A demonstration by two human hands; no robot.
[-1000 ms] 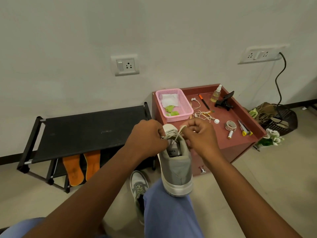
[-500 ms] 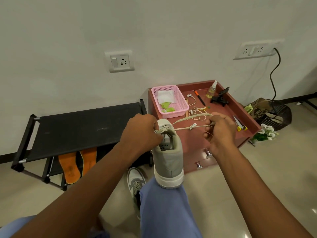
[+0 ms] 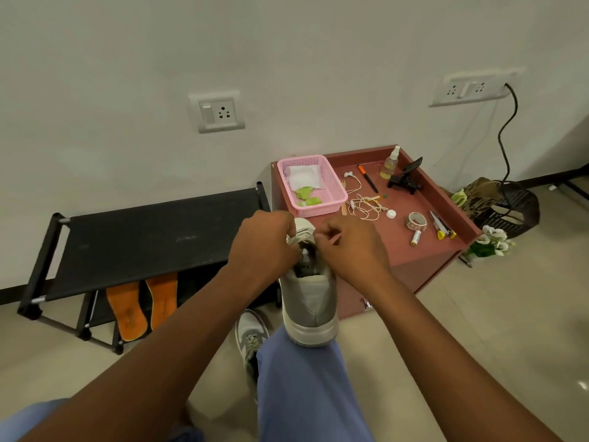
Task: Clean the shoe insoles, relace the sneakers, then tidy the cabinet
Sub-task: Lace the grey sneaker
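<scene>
The black shoe rack (image 3: 153, 240) stands at far left with two orange insoles (image 3: 143, 306) leaning under it; the red cabinet (image 3: 414, 250) sits right, cluttered. A grey sneaker (image 3: 310, 301) balances heel-down on the knee. Both hands, left (image 3: 264, 247) and right (image 3: 350, 247), are closed, pinching the lace (image 3: 298, 239) at the tongue. An uneven tug could tip the sneaker off or skip an eyelet.
</scene>
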